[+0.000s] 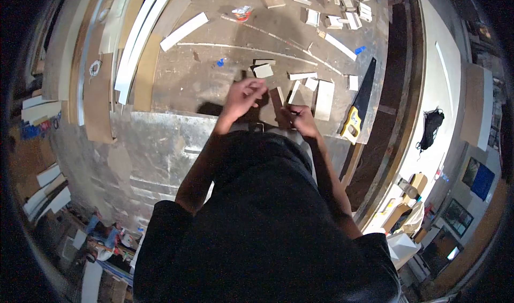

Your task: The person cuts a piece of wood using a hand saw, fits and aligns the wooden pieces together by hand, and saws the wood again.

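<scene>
My left hand (243, 97) is raised over the workbench, fingers loosely bent and apart, with nothing visible in them. Just beyond its fingertips lies a small pale wooden block (263, 70). My right hand (302, 121) is closed at the near edge of the bench, around the lower end of a brown strip of wood (277, 98). Its fingertips are in shadow. Beside that hand lie a flat pale board (324, 100) and a small white offcut (311, 84).
A handsaw with a yellow handle (351, 125) lies on the right of the workbench (214, 81). Thin strips (246, 49) cross the middle. Several small wooden assemblies (345, 6) sit at the back right. Long boards (144, 40) are stacked on the left.
</scene>
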`<state>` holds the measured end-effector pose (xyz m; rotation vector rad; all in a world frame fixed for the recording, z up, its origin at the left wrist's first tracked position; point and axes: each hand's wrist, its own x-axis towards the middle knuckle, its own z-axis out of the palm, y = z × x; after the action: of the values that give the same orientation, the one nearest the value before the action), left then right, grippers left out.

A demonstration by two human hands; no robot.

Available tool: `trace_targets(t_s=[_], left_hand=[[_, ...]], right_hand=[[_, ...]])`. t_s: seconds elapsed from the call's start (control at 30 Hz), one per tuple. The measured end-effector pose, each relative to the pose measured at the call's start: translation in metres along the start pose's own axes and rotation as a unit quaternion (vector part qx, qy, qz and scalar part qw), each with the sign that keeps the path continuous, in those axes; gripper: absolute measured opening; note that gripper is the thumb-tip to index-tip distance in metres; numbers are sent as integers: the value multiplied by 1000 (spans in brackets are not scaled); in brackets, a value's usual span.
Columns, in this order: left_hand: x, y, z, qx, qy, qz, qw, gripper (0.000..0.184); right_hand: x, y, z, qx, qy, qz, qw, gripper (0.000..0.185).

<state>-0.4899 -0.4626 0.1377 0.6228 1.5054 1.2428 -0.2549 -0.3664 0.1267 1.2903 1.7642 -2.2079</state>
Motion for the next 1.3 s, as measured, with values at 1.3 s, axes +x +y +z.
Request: trace_targets(t_s=[1.3], left_hand=[[-19,-108,-81,98,63,66,991,68]], right_hand=[[59,27,83,-339,195,-236,889,22]])
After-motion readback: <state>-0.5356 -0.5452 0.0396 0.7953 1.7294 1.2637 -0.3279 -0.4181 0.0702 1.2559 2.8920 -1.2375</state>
